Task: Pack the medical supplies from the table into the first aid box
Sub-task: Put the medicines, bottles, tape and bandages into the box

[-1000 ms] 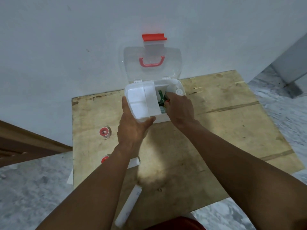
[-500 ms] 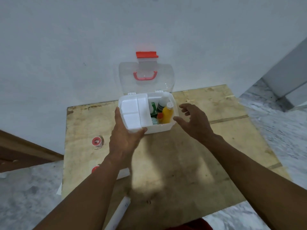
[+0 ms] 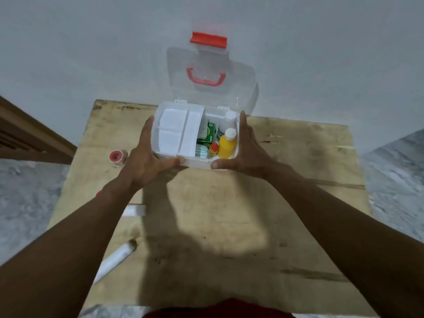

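The white first aid box point(image 3: 199, 162) stands open at the far side of the wooden table point(image 3: 229, 214), its clear lid point(image 3: 238, 88) with a red handle leaning on the wall. A white divided tray point(image 3: 179, 131) sits over its left half. In the right half I see a yellow bottle point(image 3: 227, 144), a white bottle point(image 3: 230, 118), a green box point(image 3: 210, 134) and a small red-capped vial point(image 3: 213, 148). My left hand point(image 3: 146, 157) grips the box's left side and my right hand point(image 3: 246, 152) grips its right side.
A red-cored tape roll point(image 3: 117, 157) lies left of the box. A white packet point(image 3: 135, 210) shows beside my left forearm, and a white roll point(image 3: 114, 260) lies near the table's front left. The wall stands right behind the box.
My right hand came out of the box's right compartment and moved onto its right side. My left hand slid from the tray to the box's left side.
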`<action>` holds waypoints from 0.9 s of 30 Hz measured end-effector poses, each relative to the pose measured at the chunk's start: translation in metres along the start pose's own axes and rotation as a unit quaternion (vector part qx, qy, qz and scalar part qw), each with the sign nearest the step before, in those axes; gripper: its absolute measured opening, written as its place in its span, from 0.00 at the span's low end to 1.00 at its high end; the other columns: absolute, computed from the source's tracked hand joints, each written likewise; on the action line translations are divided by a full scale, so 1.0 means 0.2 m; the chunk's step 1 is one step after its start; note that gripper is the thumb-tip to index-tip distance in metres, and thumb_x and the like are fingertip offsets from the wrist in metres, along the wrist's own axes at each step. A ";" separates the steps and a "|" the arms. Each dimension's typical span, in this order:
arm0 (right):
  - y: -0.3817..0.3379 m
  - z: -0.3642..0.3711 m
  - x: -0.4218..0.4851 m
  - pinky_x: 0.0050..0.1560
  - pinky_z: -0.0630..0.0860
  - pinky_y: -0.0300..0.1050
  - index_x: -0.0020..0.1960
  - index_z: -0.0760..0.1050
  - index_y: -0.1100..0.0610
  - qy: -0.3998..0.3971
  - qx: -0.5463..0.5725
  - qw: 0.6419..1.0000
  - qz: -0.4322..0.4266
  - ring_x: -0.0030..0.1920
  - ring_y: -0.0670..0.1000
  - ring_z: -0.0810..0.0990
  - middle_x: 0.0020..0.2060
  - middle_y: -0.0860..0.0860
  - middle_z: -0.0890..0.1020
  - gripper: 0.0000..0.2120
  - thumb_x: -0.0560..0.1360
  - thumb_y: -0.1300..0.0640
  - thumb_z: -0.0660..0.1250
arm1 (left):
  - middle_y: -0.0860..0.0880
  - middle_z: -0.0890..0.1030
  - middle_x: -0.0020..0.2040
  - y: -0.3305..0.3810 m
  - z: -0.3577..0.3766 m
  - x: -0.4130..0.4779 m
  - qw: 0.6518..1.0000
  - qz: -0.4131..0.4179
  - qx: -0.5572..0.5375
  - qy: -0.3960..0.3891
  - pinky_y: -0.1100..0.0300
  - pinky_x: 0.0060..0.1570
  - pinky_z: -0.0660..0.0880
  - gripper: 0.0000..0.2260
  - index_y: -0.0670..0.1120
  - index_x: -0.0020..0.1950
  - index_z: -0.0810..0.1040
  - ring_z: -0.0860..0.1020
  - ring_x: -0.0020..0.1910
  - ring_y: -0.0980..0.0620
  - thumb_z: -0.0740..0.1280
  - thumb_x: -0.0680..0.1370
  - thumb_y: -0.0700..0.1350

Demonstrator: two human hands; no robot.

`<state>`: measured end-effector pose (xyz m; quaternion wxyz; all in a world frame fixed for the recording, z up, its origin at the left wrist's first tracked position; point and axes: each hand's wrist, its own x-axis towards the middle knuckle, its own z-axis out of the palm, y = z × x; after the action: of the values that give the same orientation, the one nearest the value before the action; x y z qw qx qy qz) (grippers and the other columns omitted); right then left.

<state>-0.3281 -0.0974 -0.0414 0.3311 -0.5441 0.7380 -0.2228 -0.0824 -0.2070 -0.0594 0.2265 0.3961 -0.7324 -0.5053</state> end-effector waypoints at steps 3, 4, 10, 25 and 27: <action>0.03 0.02 0.01 0.78 0.53 0.55 0.78 0.27 0.55 0.014 0.014 1.000 -0.004 0.80 0.51 0.44 0.80 0.50 0.42 0.75 0.53 0.28 0.73 | 0.56 0.70 0.67 0.01 0.01 0.00 1.000 -0.008 0.003 0.010 0.46 0.62 0.76 0.47 0.53 0.76 0.57 0.71 0.67 0.55 0.81 0.65 0.49; 0.03 0.02 0.01 0.78 0.54 0.55 0.78 0.29 0.55 0.019 0.018 1.000 -0.003 0.80 0.51 0.45 0.80 0.49 0.43 0.75 0.53 0.29 0.74 | 0.57 0.70 0.67 0.01 0.01 0.00 1.000 -0.011 0.004 0.011 0.46 0.62 0.75 0.47 0.53 0.76 0.57 0.70 0.67 0.55 0.82 0.65 0.49; 0.07 0.07 0.02 0.73 0.67 0.56 0.80 0.40 0.55 0.082 0.026 0.996 -0.025 0.77 0.50 0.59 0.78 0.50 0.55 0.69 0.55 0.30 0.77 | 0.55 0.70 0.67 0.03 0.01 0.00 1.000 -0.014 0.006 0.010 0.47 0.61 0.76 0.47 0.51 0.76 0.57 0.70 0.67 0.55 0.81 0.64 0.51; 0.07 0.06 0.06 0.64 0.77 0.58 0.77 0.50 0.51 0.063 0.073 0.993 -0.072 0.71 0.51 0.71 0.71 0.48 0.69 0.60 0.58 0.42 0.84 | 0.57 0.70 0.65 0.03 0.02 -0.01 0.999 -0.018 0.020 0.024 0.55 0.59 0.75 0.47 0.52 0.76 0.56 0.72 0.63 0.53 0.80 0.64 0.49; 0.09 0.08 0.07 0.63 0.77 0.60 0.78 0.46 0.51 0.080 0.056 0.994 -0.045 0.73 0.52 0.69 0.73 0.48 0.65 0.65 0.56 0.36 0.82 | 0.57 0.70 0.65 0.03 0.02 -0.01 0.999 -0.029 0.026 0.026 0.60 0.56 0.75 0.46 0.51 0.76 0.56 0.71 0.63 0.54 0.81 0.65 0.46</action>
<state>-0.3302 -0.1040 -0.0683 0.2903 -0.5377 0.7234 -0.3213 -0.0859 -0.2024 -0.0549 0.2204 0.4361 -0.7274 -0.4818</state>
